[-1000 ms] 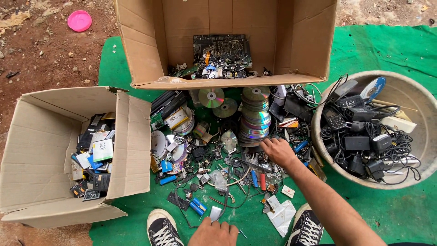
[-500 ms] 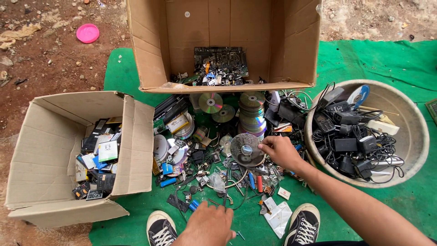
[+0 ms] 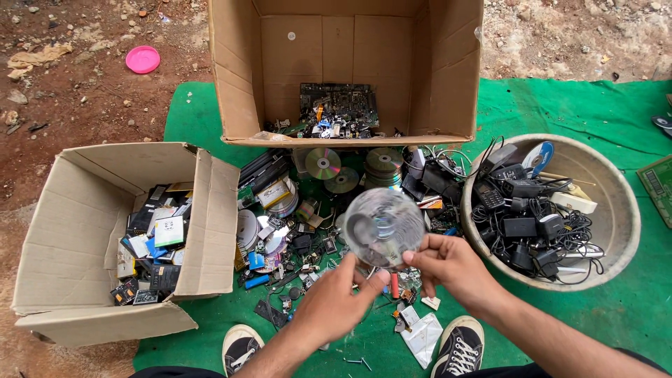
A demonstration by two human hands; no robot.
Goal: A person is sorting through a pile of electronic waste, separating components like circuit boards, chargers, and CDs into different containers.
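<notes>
A person seated on a green mat [image 3: 560,112] holds a blurred stack of clear discs [image 3: 383,227] above the mat's middle. The right hand [image 3: 453,269] pinches the stack's lower edge between thumb and fingertips; the left hand [image 3: 334,302] closes its fingers on the edge from below. Loose discs, cables and small electronic scrap [image 3: 294,238] litter the mat beneath. A cardboard box of circuit boards [image 3: 346,70] lies at the far edge, a second box [image 3: 112,238] at the left edge, and a round tub of black chargers [image 3: 619,217] toward the right edge.
</notes>
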